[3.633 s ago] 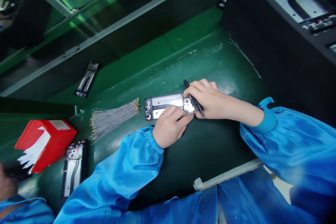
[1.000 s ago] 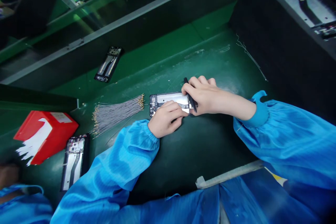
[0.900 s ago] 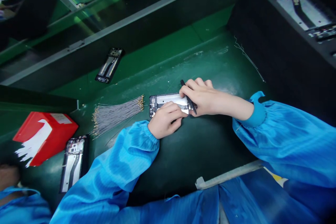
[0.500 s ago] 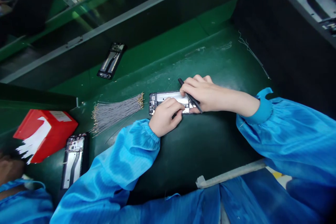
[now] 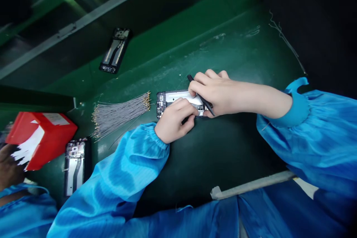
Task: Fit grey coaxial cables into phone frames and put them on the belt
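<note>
An opened phone (image 5: 178, 95) with a silver inner plate and black rim lies sideways on the green bench under both my hands. My left hand (image 5: 176, 119) rests over its near edge, fingers curled and thumb pressed toward the index finger; whatever they pinch is hidden. My right hand (image 5: 216, 91) covers the phone's right end and grips a slim black stick-like tool (image 5: 205, 102), held slanted with its lower end down by the phone. Just left of the phone is a bundle of thin grey cables (image 5: 121, 114) with gold-coloured ends.
Another opened phone (image 5: 115, 50) lies at the back left, and one more (image 5: 75, 167) beside my left sleeve. A red box (image 5: 57, 134) holding white strips stands at far left, with another person's hand (image 5: 9, 169) at it. Loose thin wires (image 5: 288, 42) lie at back right.
The view has shifted a little. Both my hands stay at the phone with nearly the same grip. The other person's hand has moved up to the red box.
</note>
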`<state>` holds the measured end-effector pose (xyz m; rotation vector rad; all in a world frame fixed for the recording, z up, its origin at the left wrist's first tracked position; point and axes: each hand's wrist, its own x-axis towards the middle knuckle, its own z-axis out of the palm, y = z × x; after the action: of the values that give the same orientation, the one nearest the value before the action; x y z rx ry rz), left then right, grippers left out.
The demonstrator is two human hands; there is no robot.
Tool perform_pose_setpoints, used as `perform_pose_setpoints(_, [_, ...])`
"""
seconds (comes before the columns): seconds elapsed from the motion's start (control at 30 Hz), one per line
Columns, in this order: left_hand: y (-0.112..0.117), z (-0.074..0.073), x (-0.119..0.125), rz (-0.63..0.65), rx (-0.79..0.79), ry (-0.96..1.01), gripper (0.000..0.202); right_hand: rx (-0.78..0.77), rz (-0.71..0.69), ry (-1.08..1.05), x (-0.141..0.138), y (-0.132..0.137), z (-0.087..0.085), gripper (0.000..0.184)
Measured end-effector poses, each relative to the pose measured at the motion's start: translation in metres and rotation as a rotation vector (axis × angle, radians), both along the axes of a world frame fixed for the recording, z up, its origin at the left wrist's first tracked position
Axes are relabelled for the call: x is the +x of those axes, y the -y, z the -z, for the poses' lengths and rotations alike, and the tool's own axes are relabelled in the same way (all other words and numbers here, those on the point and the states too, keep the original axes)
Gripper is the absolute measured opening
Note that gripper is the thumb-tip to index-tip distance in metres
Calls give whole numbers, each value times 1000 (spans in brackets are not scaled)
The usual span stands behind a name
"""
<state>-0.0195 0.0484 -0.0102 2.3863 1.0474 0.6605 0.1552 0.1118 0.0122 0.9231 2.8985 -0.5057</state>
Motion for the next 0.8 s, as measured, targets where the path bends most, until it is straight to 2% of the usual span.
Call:
perform_pose_setpoints(0.17, [-1,1,-3,64,-14,0,16,-10,38,-71,2,1,6,41])
perform_pose_setpoints(0.37, [1,0,-1,55,-3,-17,17,-20,113,-132,1,6,11,44])
perform_pose_setpoints(0.5, [1,0,-1,42,27,-21,15,-96,149,-441,22,13,8,32])
perform_pose_setpoints(0.6, [3,0,-2,53,90,-49,14,-174,288,-693,45,25,1,23])
perform_pose_setpoints(0.67, [4,0,-2,70,143,-106,16,-231,367,-739,57,35,-2,23])
perform_pose_setpoints(0.8, [8,-2,1,112,279,-221,22,-316,405,-739,64,48,4,14])
